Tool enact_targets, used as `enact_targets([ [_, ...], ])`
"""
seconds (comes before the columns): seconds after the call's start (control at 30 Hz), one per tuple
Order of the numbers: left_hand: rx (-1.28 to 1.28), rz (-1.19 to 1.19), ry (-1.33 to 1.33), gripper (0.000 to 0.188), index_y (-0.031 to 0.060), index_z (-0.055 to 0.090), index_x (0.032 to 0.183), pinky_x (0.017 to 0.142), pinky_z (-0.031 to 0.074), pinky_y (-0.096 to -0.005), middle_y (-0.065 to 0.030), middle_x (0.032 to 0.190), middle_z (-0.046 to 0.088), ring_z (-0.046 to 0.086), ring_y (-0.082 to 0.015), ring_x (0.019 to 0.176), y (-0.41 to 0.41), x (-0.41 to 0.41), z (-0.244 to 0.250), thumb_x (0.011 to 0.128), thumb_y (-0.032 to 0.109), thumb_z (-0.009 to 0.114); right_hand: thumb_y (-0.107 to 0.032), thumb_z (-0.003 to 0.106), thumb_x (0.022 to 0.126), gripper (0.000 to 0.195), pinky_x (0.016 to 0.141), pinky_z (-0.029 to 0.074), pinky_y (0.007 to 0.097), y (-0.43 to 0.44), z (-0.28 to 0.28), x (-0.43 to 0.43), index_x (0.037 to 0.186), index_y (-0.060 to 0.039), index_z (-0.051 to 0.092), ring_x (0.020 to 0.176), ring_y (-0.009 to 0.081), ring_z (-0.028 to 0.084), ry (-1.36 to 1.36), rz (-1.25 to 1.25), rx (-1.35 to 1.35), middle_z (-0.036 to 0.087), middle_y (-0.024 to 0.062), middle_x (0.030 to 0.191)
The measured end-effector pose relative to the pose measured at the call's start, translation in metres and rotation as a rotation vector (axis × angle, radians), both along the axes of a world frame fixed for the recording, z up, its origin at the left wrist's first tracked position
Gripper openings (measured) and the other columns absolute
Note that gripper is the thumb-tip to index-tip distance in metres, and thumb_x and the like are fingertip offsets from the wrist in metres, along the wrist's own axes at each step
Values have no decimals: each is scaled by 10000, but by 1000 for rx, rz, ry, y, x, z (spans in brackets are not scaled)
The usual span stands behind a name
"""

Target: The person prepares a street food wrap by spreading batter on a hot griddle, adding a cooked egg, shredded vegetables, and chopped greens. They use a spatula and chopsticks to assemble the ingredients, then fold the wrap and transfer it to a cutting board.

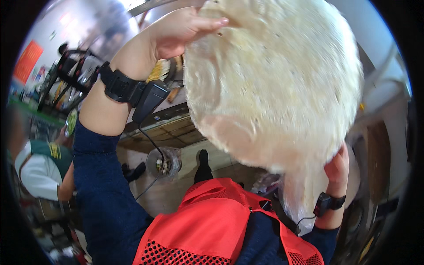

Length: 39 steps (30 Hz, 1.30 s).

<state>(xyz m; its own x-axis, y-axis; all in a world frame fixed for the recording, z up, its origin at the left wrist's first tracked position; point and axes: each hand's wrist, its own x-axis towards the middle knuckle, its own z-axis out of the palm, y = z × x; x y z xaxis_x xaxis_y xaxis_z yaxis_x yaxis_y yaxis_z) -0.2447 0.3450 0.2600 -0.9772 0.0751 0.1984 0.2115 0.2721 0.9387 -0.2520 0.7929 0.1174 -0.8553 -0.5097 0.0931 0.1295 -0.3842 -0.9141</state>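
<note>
A large round sheet of pale dough or flatbread (271, 86), thin and slightly blurred, is held up in front of me and fills the upper middle and right. My left hand (192, 29) grips its upper left edge, the thumb lying on the near face and the other fingers hidden behind. At the lower right edge, my right hand (338, 165) is partly covered by the sheet, with its fingers against the rim. Clear plastic film (298, 202) hangs below the sheet beside my right wrist. Each wrist wears a black strap with a cabled device.
A bin with a clear liner (164, 164) stands on the floor below the wooden-sided counter (165, 127). To the left, a person in white and green (43, 169) stands near a dish of green food (71, 122). A black rack (69, 73) is farther back.
</note>
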Motion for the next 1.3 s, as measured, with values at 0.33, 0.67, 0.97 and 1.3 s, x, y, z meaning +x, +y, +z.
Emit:
enact_targets([
  [0.33, 262, 931, -142, 306, -12, 568, 1172, 789, 550, -330, -97, 1085, 642, 656, -200, 916, -341, 95, -122, 921, 152, 624, -76, 697, 817, 364, 714, 553, 300, -486, -38, -159, 1135, 34, 560, 802, 187, 667, 207, 243, 340, 670, 108, 972],
  [0.67, -544, 1374, -642, 772, 56, 310, 1447, 1020, 367, -435, -208, 1320, 448, 423, -345, 1252, -478, 92, -289, 821, 265, 711, -318, 799, 738, 761, 857, 483, 384, -697, -186, -190, 1309, 40, 444, 1020, 287, 591, 714, 164, 926, 583, 208, 1161],
  [0.97, -939, 769, -393, 777, 276, 292, 1487, 1143, -2, -569, -95, 1579, 153, 73, -361, 1452, -468, 25, -366, 831, 653, 466, -611, 549, 836, 809, 1083, 87, 655, -753, -210, -67, 1498, -241, 266, 1435, 403, 116, 1383, 416, 1192, 103, 191, 1569],
  [1.3, -1024, 839, -761, 868, 52, 337, 1440, 978, 301, -588, -253, 1295, 491, 403, -376, 1257, -410, 29, -317, 822, 629, 532, -601, 593, 790, 843, 1112, 20, 629, -758, -187, -183, 1494, -262, 279, 1441, 320, 163, 1730, 394, 895, 175, 103, 1572],
])
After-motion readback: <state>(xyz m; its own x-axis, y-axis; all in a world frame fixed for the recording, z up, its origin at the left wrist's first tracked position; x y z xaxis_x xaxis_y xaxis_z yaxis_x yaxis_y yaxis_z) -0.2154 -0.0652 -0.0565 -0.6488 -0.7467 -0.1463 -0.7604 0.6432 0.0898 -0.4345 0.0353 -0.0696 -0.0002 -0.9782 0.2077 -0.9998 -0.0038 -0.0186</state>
